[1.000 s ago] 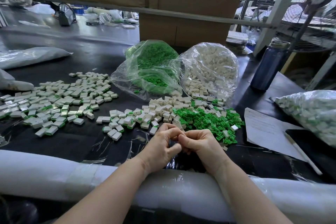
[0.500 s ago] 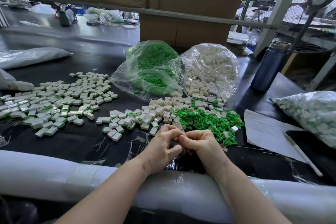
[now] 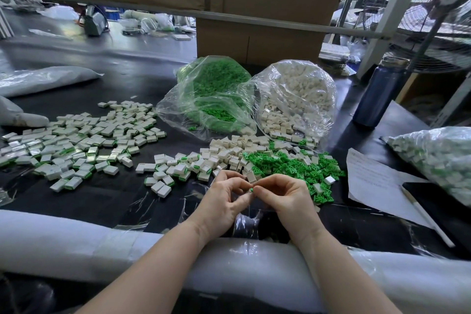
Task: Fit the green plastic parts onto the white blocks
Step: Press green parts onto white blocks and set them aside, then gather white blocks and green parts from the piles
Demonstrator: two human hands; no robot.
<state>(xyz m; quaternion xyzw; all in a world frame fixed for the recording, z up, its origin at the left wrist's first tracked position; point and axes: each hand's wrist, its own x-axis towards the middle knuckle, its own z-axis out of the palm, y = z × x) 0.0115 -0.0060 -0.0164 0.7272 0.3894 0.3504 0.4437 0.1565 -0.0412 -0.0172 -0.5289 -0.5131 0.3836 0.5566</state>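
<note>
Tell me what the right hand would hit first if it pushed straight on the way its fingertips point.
Probably the left hand. The right hand points its fingertips leftward, pinching a small green plastic part right against the left hand's fingertips. Depth is hard to judge.

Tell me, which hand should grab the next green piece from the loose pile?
Probably the right hand. The loose green parts pile lies just past its knuckles on the right side, while the left hand sits nearer the white blocks.

left hand (image 3: 224, 199): fingers curled, pinching | right hand (image 3: 285, 197): fingers curled, pinching | fingertips meeting
</note>
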